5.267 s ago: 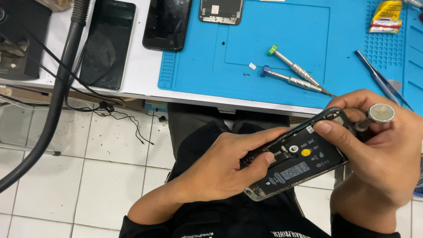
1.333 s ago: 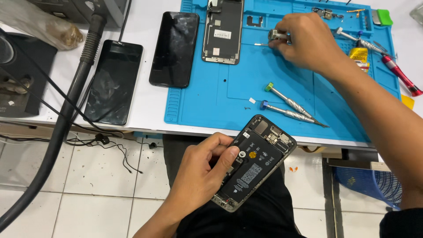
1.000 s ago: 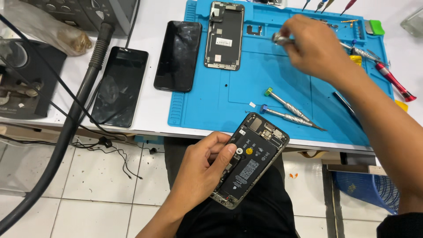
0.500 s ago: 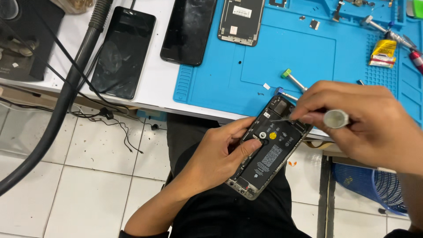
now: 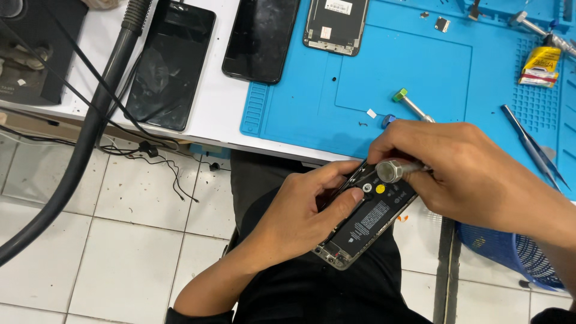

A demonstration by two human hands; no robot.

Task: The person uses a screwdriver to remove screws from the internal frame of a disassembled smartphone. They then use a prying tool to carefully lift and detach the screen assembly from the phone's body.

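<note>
My left hand (image 5: 303, 210) grips an opened phone body (image 5: 367, 219) over my lap, its black battery and inner parts facing up, thumb resting near the top. My right hand (image 5: 465, 165) holds a silver-capped screwdriver (image 5: 393, 170) with its tip pressed into the phone's upper end. On the blue work mat (image 5: 360, 72) just above lie two more screwdrivers, one green-capped (image 5: 408, 103) and one blue-capped (image 5: 389, 120), partly hidden by my right hand.
On the white table lie two black phones (image 5: 171, 63) (image 5: 261, 37), a detached screen assembly (image 5: 336, 24), tweezers (image 5: 533, 147) and a yellow tube (image 5: 540, 63). A thick grey hose (image 5: 78, 156) and cables hang at left. A blue basket (image 5: 510, 255) stands on the tiled floor.
My right hand came back from the far side of the mat with a screwdriver and set it on the phone. The view shifted down toward my lap.
</note>
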